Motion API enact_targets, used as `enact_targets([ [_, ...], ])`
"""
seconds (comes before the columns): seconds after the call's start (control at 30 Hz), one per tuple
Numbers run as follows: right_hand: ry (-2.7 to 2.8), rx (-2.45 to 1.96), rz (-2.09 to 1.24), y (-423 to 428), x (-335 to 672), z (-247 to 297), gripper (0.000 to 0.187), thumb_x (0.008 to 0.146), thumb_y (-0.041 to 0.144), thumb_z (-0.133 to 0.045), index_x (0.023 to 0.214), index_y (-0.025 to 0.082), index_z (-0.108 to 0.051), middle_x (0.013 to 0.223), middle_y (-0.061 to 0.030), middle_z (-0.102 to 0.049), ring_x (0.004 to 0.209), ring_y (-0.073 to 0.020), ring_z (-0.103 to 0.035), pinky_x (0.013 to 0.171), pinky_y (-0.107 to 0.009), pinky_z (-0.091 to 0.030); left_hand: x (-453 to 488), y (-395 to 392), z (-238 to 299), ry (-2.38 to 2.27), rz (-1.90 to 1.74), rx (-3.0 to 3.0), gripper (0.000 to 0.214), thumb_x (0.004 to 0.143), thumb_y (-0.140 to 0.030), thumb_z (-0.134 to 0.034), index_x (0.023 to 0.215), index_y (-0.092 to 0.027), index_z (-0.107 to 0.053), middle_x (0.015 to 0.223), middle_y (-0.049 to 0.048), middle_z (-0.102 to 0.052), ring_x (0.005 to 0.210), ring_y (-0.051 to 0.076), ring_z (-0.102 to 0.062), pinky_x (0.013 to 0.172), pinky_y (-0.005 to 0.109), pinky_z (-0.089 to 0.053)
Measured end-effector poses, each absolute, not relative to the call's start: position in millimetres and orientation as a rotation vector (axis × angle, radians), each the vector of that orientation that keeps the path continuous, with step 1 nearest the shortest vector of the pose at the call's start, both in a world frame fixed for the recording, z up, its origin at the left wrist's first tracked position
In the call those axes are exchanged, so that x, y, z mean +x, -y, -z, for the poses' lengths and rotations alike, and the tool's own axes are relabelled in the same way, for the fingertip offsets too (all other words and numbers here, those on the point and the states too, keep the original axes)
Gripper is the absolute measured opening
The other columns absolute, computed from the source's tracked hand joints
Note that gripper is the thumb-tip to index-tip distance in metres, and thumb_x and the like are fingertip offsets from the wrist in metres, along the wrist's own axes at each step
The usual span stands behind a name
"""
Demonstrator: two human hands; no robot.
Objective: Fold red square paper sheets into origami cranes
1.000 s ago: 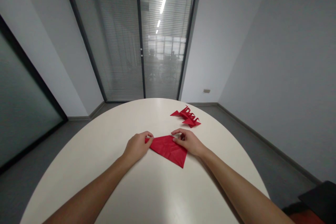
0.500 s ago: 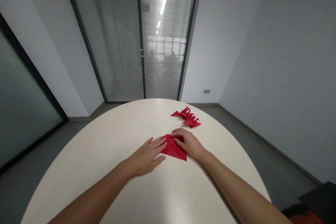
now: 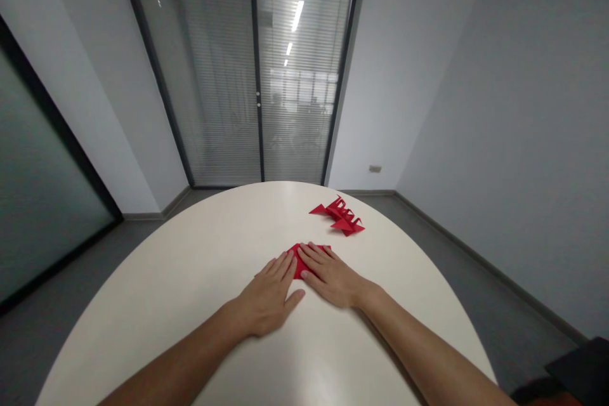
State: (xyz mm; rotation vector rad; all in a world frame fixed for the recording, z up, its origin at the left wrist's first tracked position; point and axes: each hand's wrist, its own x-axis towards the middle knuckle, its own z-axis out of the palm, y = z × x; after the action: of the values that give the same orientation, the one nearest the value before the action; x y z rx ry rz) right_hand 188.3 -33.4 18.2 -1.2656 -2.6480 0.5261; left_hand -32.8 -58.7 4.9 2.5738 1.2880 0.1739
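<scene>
A folded sheet of red paper [image 3: 299,268] lies flat on the white table, largely covered by my hands. My left hand [image 3: 271,292] rests over its left part, fingers stretched out and the thumb held apart on the tabletop side. Across the right part lies my right hand [image 3: 332,276], palm down with its fingers extended over the paper. Only a strip between the hands and a bit of the far edge show, so the paper's full outline is hidden. Beyond my right hand stands a row of several folded red paper cranes [image 3: 343,217].
The round white table [image 3: 190,266] has its curved far edge ahead of me. Past it are a glass door with blinds [image 3: 295,127] and grey walls. A dark object [image 3: 583,368], perhaps a chair, is at the lower right.
My right hand has flattened from a curled pose and moved slightly left and nearer over the red paper. The paper's near right corner no longer shows. My left hand has shifted slightly.
</scene>
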Motion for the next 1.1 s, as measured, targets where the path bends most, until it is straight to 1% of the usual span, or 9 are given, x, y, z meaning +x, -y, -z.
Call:
enact_targets([
  [0.13,2.658,-1.384,-0.464,30.7,189.2,-16.7,0.059,0.106,0.045,-0.023,0.159,0.02,-0.023,0.165,-0.0087,-0.017,0.154,-0.0309,-0.012,0.124,-0.055,-0.01,-29.4,63.0,-7.7,-1.308,-0.207,2.591,0.073,0.101,-0.058,-0.023,0.156,-0.01,-0.03,0.164,0.0174,-0.021,0.153,0.028,-0.018,0.123,0.045,-0.019],
  [0.23,2.636,-1.416,-0.439,29.9,190.6,-16.0,0.059,0.104,0.04,-0.031,0.159,0.023,-0.024,0.165,-0.0087,-0.017,0.154,-0.0324,-0.013,0.123,-0.057,-0.011,-25.6,67.5,-14.5,-1.325,-0.365,2.64,0.064,0.1,-0.056,-0.032,0.148,-0.016,-0.045,0.158,0.0151,-0.04,0.147,0.031,-0.034,0.119,0.047,-0.028],
  [0.33,2.659,-1.362,-0.444,29.5,193.1,-16.5,0.062,0.1,0.037,-0.04,0.159,0.025,-0.025,0.165,-0.0086,-0.019,0.153,-0.0325,-0.014,0.123,-0.058,-0.009,-22.5,67.3,-21.4,-1.403,-0.47,2.642,0.047,0.1,-0.048,-0.037,0.121,-0.018,-0.066,0.128,0.016,-0.065,0.12,0.032,-0.058,0.102,0.048,-0.045],
  [0.4,2.684,-1.303,-0.456,29.2,195.0,-17.3,0.065,0.097,0.035,-0.044,0.159,0.025,-0.025,0.164,-0.009,-0.021,0.153,-0.0322,-0.015,0.123,-0.058,-0.008,-22.9,63.3,-21.7,-1.44,-0.5,2.633,0.041,0.101,-0.035,-0.034,0.106,-0.017,-0.07,0.114,0.016,-0.07,0.109,0.031,-0.062,0.098,0.048,-0.047],
  [0.47,2.696,-1.257,-0.471,28.7,196.8,-18.5,0.069,0.095,0.033,-0.048,0.159,0.025,-0.025,0.164,-0.0093,-0.022,0.153,-0.0317,-0.016,0.123,-0.058,-0.007,-25.7,58.1,-18.0,-1.387,-0.542,2.635,0.036,0.098,-0.029,-0.038,0.119,-0.017,-0.066,0.129,0.0144,-0.065,0.121,0.029,-0.058,0.105,0.046,-0.044],
  [0.57,2.695,-1.246,-0.484,27.6,199.6,-20.5,0.071,0.093,0.035,-0.051,0.159,0.024,-0.025,0.164,-0.0103,-0.022,0.153,-0.0312,-0.016,0.123,-0.058,-0.007,-31.0,53.1,-11.3,-1.307,-0.417,2.62,0.052,0.099,-0.033,-0.038,0.148,-0.018,-0.044,0.156,0.0114,-0.043,0.145,0.027,-0.038,0.12,0.048,-0.027],
  [0.7,2.675,-1.369,-0.483,25.7,205.3,-21.4,0.066,0.1,0.045,-0.041,0.159,0.02,-0.024,0.164,-0.0117,-0.018,0.154,-0.0319,-0.013,0.123,-0.058,-0.007,-33.5,53.8,-10.2,-1.37,-0.23,2.575,0.06,0.101,-0.041,-0.03,0.156,-0.015,-0.032,0.163,0.0114,-0.027,0.153,0.031,-0.02,0.123,0.055,-0.015],
  [0.87,2.59,-1.449,-0.41,22.9,212.5,-16.7,0.061,0.102,0.037,-0.034,0.159,0.017,-0.027,0.164,-0.0108,-0.022,0.153,-0.0322,-0.018,0.122,-0.058,-0.015,-31.6,54.5,-9.9,-1.42,-0.267,2.586,0.061,0.101,-0.045,-0.032,0.155,-0.017,-0.034,0.162,0.0106,-0.03,0.153,0.034,-0.019,0.122,0.056,-0.014],
  [1.1,2.393,-1.303,-0.292,16.6,214.2,-15.3,0.053,0.09,0.027,-0.055,0.141,0.011,-0.056,0.142,-0.0171,-0.057,0.132,-0.0301,-0.052,0.116,-0.044,-0.036,-27.8,51.2,-9.2,-1.38,-0.359,2.691,0.056,0.1,-0.038,-0.038,0.151,-0.017,-0.042,0.158,0.0112,-0.039,0.148,0.031,-0.032,0.122,0.052,-0.019],
])
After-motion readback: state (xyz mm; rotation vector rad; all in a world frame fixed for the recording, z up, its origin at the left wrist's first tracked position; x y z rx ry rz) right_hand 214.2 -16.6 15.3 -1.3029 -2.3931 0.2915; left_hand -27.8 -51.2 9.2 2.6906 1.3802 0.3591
